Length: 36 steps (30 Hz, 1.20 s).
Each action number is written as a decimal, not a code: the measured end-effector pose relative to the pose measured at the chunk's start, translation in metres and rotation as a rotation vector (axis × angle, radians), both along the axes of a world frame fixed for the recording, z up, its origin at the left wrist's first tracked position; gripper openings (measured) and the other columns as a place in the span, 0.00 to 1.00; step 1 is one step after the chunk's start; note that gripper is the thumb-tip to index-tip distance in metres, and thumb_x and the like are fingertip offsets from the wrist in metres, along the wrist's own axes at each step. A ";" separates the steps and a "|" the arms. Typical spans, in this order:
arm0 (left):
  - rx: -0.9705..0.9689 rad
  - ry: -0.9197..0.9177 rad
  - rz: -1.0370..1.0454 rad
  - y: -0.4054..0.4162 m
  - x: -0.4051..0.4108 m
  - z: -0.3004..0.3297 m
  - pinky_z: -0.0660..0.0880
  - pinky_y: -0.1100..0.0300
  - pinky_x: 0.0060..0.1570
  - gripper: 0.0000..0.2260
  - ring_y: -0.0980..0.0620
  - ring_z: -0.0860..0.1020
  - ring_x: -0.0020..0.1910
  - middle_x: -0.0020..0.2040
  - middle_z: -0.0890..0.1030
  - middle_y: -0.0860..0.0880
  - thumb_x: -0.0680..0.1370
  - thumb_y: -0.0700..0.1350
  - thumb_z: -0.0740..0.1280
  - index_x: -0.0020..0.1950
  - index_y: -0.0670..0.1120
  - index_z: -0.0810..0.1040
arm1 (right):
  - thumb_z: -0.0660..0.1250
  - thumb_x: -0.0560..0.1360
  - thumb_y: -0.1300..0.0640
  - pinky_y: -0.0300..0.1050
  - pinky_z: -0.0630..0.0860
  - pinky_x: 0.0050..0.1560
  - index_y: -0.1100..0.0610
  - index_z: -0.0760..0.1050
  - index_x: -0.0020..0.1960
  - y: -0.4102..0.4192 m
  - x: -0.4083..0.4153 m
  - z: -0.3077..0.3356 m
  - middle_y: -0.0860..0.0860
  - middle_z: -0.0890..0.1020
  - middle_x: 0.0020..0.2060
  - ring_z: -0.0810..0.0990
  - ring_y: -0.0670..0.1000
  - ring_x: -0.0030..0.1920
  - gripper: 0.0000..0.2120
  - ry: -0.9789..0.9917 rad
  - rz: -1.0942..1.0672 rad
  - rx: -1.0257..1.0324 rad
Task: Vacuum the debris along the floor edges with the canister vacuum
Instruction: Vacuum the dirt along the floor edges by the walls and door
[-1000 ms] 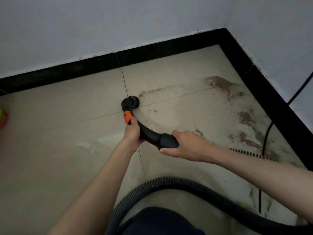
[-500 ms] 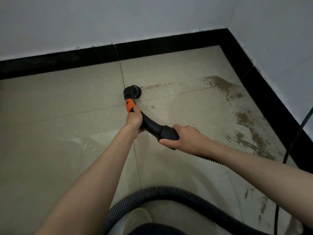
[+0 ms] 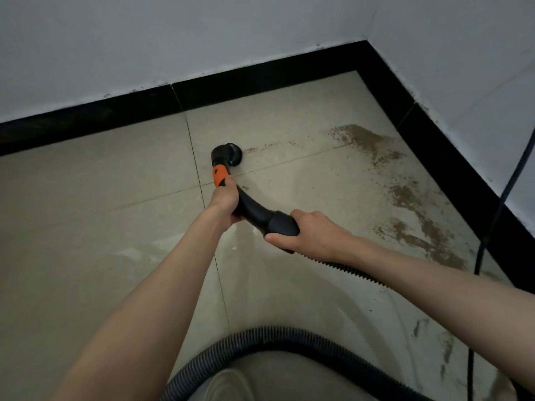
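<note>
A black curved vacuum handle [image 3: 254, 209] with an orange collar [image 3: 219, 175] ends in a round brush nozzle [image 3: 227, 154] pressed on the beige tile floor. My left hand [image 3: 224, 199] grips the handle just below the orange collar. My right hand [image 3: 314, 231] grips the thick rear end where the ribbed hose [image 3: 289, 337] joins. Brown debris [image 3: 367, 140] lies in a thin trail right of the nozzle and in larger patches [image 3: 419, 227] along the right baseboard. The canister itself is out of view.
Black baseboards [image 3: 260, 79] run along the back wall and the right wall [image 3: 451, 157], meeting in a corner at upper right. A thin dark cord [image 3: 489, 227] hangs down the right wall to the floor. The hose loops across the floor near my foot [image 3: 228, 384].
The nozzle has slid away from me and to the right along the thin debris trail, and most of that trail's left part is gone. Both hands kept their grip.
</note>
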<state>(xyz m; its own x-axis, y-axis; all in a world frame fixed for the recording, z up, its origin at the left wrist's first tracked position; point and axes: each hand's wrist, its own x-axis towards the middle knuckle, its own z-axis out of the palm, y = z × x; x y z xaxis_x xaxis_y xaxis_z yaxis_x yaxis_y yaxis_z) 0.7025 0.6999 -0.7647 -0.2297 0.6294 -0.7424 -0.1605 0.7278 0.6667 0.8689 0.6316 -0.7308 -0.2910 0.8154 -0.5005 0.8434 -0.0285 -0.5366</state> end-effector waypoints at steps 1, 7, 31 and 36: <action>0.001 -0.002 0.001 0.000 0.002 0.000 0.72 0.48 0.50 0.22 0.41 0.72 0.63 0.64 0.71 0.40 0.83 0.52 0.52 0.72 0.41 0.60 | 0.64 0.73 0.33 0.48 0.76 0.43 0.55 0.71 0.52 0.000 0.002 0.000 0.52 0.78 0.44 0.78 0.52 0.43 0.26 -0.005 -0.001 0.003; 0.011 0.001 -0.025 0.002 0.015 0.004 0.72 0.48 0.50 0.22 0.41 0.71 0.64 0.66 0.70 0.40 0.84 0.52 0.51 0.73 0.40 0.59 | 0.64 0.73 0.33 0.46 0.74 0.39 0.54 0.70 0.49 0.001 0.016 0.004 0.51 0.78 0.42 0.77 0.50 0.41 0.24 -0.003 -0.012 -0.014; 0.003 0.012 -0.004 -0.003 0.033 0.000 0.72 0.48 0.49 0.22 0.41 0.71 0.65 0.68 0.69 0.40 0.83 0.52 0.52 0.74 0.41 0.59 | 0.64 0.73 0.33 0.45 0.72 0.38 0.53 0.69 0.49 -0.006 0.032 -0.001 0.48 0.75 0.39 0.76 0.48 0.39 0.23 0.006 -0.014 0.000; 0.006 0.011 -0.057 0.015 0.040 0.006 0.72 0.49 0.49 0.21 0.42 0.72 0.63 0.66 0.71 0.41 0.83 0.52 0.52 0.73 0.41 0.59 | 0.65 0.73 0.34 0.45 0.74 0.38 0.53 0.70 0.46 0.008 0.033 -0.004 0.49 0.77 0.39 0.78 0.49 0.39 0.22 0.038 -0.074 0.006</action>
<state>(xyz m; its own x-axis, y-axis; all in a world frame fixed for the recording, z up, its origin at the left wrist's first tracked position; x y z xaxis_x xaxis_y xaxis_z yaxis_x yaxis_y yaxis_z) 0.7421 0.7145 -0.7584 -0.2016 0.6460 -0.7362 -0.1113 0.7317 0.6725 0.9017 0.6391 -0.7350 -0.2489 0.8380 -0.4856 0.8179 -0.0867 -0.5688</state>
